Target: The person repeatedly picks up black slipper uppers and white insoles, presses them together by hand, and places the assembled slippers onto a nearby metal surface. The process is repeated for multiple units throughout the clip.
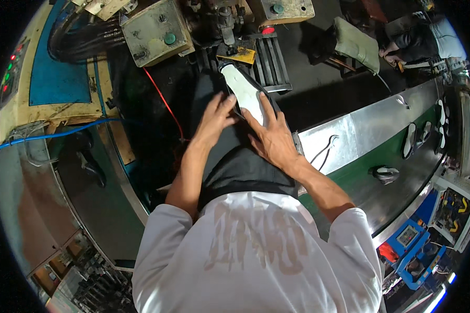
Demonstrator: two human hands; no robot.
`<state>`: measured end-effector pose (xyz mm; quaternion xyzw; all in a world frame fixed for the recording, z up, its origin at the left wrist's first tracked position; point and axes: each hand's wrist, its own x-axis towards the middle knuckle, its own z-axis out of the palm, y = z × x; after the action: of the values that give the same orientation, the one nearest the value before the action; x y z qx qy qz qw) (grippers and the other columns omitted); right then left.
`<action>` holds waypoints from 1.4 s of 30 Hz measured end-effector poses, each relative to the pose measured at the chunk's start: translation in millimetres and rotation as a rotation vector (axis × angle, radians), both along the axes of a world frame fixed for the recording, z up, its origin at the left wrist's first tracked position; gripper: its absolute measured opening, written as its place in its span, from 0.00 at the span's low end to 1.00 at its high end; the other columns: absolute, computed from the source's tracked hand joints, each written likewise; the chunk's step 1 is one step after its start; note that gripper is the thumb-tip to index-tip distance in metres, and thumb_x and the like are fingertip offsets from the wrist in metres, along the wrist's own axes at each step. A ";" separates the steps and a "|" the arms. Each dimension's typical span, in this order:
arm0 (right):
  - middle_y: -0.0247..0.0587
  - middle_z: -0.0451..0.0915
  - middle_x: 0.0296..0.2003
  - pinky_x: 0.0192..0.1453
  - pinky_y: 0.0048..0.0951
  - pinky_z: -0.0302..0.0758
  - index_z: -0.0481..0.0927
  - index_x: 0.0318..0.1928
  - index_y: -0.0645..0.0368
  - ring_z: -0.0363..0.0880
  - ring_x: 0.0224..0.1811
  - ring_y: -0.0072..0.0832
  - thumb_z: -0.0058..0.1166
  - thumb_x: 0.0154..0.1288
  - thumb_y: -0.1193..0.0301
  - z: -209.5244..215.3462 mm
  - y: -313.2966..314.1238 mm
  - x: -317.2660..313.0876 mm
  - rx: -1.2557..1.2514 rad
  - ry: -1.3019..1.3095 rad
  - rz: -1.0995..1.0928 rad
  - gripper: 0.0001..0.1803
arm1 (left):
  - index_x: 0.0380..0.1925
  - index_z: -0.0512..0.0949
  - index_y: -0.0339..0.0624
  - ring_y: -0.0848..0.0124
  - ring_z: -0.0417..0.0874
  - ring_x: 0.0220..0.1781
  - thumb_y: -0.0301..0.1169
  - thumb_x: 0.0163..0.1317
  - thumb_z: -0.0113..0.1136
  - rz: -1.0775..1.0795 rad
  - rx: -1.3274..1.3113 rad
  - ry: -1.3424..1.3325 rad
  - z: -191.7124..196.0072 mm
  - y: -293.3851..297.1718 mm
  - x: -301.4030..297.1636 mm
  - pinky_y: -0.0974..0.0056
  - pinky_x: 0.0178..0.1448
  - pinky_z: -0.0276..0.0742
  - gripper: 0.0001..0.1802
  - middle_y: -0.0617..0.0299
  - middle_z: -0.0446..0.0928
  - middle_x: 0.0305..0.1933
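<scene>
A dark shoe (240,86) lies over my lap with its pale, whitish underside up and a dark rim around it. Its far end points at the machine. My right hand (274,133) grips its near end, two fingers reaching over the pale face and along the right edge. At the left edge is my left hand (214,119), its fingers bent and apart, the tips touching or very close to the rim. My fingers hide part of the near end.
Ahead stands a machine with a grey control box (159,34) and a slatted metal rack (271,62). To the right, a metal ledge (344,135) carries pliers (329,148); beyond it, several shoes lie on a green conveyor (360,188). A red cable (164,99) hangs at the left.
</scene>
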<state>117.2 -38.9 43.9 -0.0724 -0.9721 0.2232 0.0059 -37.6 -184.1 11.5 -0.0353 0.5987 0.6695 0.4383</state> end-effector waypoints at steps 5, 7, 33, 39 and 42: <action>0.60 0.50 0.83 0.57 0.50 0.86 0.76 0.75 0.35 0.76 0.54 0.59 0.70 0.58 0.75 -4.4 -3.6 2.0 0.039 0.040 0.078 0.42 | 0.80 0.61 0.34 0.56 0.82 0.65 0.45 0.66 0.76 0.219 -0.172 0.302 -48.7 40.6 -72.1 0.54 0.65 0.79 0.50 0.44 0.78 0.68; 0.60 0.51 0.83 0.56 0.49 0.87 0.78 0.74 0.37 0.76 0.52 0.59 0.70 0.56 0.77 -8.2 -4.3 2.1 0.071 0.089 0.104 0.43 | 0.71 0.70 0.34 0.61 0.86 0.51 0.36 0.64 0.76 0.252 -0.108 0.186 -53.0 54.9 -77.8 0.58 0.55 0.81 0.39 0.51 0.84 0.54; 0.69 0.52 0.80 0.70 0.57 0.75 0.76 0.75 0.42 0.72 0.64 0.64 0.72 0.59 0.75 128.1 137.1 -263.5 0.130 0.551 -0.085 0.42 | 0.78 0.63 0.33 0.44 0.89 0.57 0.71 0.75 0.46 -0.062 0.980 -0.109 146.9 85.7 -242.3 0.39 0.63 0.86 0.52 0.33 0.80 0.64; 0.68 0.53 0.81 0.80 0.58 0.65 0.75 0.76 0.46 0.62 0.78 0.66 0.69 0.66 0.70 86.9 125.8 -331.8 0.025 0.610 -0.145 0.37 | 0.68 0.73 0.39 0.66 0.83 0.27 0.78 0.73 0.37 0.069 0.799 -0.150 170.0 59.1 -206.4 0.65 0.26 0.82 0.52 0.47 0.80 0.41; 0.70 0.54 0.80 0.81 0.58 0.65 0.74 0.76 0.49 0.61 0.79 0.67 0.70 0.66 0.70 84.1 119.6 -342.7 -0.057 0.655 -0.178 0.38 | 0.66 0.72 0.34 0.66 0.81 0.23 0.81 0.69 0.38 0.105 0.700 -0.082 168.9 46.1 -193.1 0.65 0.22 0.78 0.57 0.47 0.79 0.38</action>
<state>-225.6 80.7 127.9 -0.0817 -0.9018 0.2602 0.3352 -230.6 -137.9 180.5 0.0596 0.3121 0.8538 0.4124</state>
